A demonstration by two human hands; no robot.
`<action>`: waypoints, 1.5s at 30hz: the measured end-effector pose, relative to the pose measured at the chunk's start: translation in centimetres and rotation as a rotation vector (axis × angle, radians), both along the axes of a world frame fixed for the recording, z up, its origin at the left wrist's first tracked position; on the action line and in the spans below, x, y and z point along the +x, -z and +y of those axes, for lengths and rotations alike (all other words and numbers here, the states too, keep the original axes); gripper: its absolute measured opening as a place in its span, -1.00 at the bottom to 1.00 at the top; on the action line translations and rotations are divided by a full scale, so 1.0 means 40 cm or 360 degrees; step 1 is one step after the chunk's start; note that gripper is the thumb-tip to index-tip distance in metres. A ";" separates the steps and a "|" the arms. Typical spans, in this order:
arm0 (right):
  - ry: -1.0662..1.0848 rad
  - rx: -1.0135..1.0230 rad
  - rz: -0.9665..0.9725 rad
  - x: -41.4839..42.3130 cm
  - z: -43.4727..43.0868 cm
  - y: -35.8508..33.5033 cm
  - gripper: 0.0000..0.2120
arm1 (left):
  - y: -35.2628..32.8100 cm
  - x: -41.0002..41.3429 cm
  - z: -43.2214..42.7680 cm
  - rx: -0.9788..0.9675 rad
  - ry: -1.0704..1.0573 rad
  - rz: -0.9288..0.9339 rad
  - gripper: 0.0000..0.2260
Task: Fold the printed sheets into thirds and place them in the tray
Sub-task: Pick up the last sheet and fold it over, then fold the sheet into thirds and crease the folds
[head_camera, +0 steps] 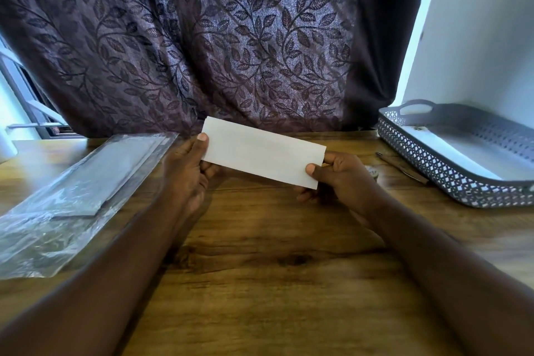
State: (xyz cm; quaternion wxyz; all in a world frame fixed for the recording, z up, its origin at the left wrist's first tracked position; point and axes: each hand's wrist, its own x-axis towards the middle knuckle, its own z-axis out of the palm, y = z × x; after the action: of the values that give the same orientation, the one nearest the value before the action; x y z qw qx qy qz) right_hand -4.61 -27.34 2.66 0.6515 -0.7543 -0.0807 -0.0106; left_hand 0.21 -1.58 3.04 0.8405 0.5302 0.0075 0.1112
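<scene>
A white folded sheet point(261, 152), a long narrow strip, is held up above the wooden table point(274, 254), tilted down to the right. My left hand point(187, 170) pinches its left end, thumb on the front. My right hand point(341, 176) pinches the lower right corner the same way. The grey perforated tray point(450, 176) with a handle stands at the right side of the table, with white paper lying inside it. A clear plastic sleeve holding flat sheets point(83, 191) lies at the left.
A dark leaf-patterned curtain point(231, 37) hangs behind the table's far edge. A thin pen point(401, 167) lies just left of the tray, with a small round object beside it. A white wall rises behind the tray.
</scene>
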 end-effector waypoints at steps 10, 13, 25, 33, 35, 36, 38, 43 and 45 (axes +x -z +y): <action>0.0484 -0.0688 -0.0148 -0.003 -0.012 -0.001 -0.67 | 0.039 0.003 0.054 0.1549 -0.0153 0.0029 -0.79; 0.0532 -0.1103 -0.0239 -0.001 -0.014 0.005 -0.73 | 0.041 -0.001 0.061 0.1998 -0.0195 0.0143 -0.58; 0.0701 -0.1204 -0.0467 -0.041 0.028 0.012 -0.69 | 0.020 -0.115 0.104 0.2207 -0.0416 0.0151 -0.56; 0.0173 -0.1082 -0.0754 -0.132 0.343 0.016 -0.83 | 0.040 -0.261 0.309 0.2304 -0.0732 -0.0065 -0.76; -0.0041 -0.1120 -0.0831 -0.155 0.451 0.024 -0.83 | 0.051 -0.295 0.386 0.2387 -0.0970 -0.0153 -0.81; -0.0133 -0.1138 -0.0842 -0.164 0.508 0.028 -0.82 | 0.054 -0.315 0.427 0.2412 -0.1097 -0.0139 -0.81; -0.0289 -0.1127 -0.0841 -0.182 0.604 0.027 -0.82 | 0.057 -0.343 0.496 0.2475 -0.1238 -0.0022 -0.74; -0.0496 -0.1102 -0.0973 -0.211 0.806 0.020 -0.74 | 0.083 -0.391 0.620 0.2497 -0.1027 0.0671 -0.35; -0.0512 -0.1175 -0.0997 -0.203 0.873 0.024 -0.71 | 0.086 -0.389 0.636 0.2347 -0.0918 0.0766 -0.28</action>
State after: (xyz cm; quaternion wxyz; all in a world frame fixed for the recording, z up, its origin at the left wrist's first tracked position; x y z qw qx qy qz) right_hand -12.74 7.58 1.70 0.2795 -0.8728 -0.3856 -0.1065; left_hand -15.37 23.87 -0.40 0.1908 0.9320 0.2483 0.1824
